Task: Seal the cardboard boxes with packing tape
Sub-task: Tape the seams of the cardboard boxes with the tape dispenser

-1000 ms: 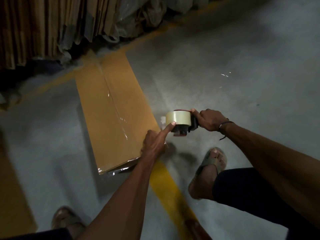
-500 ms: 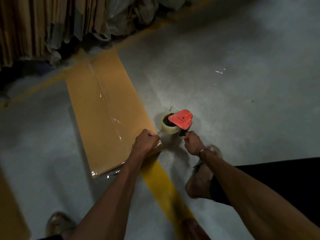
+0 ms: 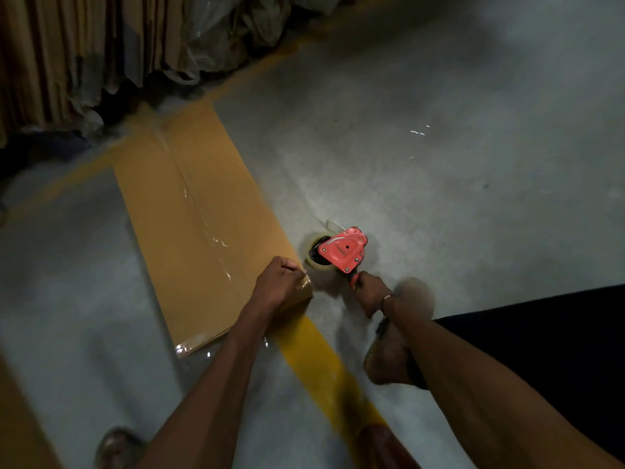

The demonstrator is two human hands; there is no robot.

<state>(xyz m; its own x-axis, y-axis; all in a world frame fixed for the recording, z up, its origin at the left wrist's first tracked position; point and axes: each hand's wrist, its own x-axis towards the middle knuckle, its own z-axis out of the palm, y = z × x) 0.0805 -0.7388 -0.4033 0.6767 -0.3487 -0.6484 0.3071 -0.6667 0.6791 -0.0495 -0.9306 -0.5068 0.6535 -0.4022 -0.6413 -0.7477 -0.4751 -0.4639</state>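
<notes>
1. Grey concrete floor [image 3: 422, 96], rough and mottled, carries a painted yellow stripe [image 3: 314, 360]; flattened cardboard sheets [image 3: 61, 52] and crumpled plastic stand along the far edge.
2. A long, flat brown cardboard box [image 3: 189, 218] lies on the floor, with glossy clear tape running down its centre seam and wrapped over the near end.
3. The left hand [image 3: 279, 286] is curled into a fist at the box's near right corner, pressing there; whether it pinches tape I cannot tell.
4. The right hand [image 3: 370, 291] grips the handle of a red tape dispenser [image 3: 343, 250], which sits just right of that corner.
5. Compared with a second ago, the dispenser has tipped so its red side plate faces up, and the left forefinger has left the roll.
</notes>
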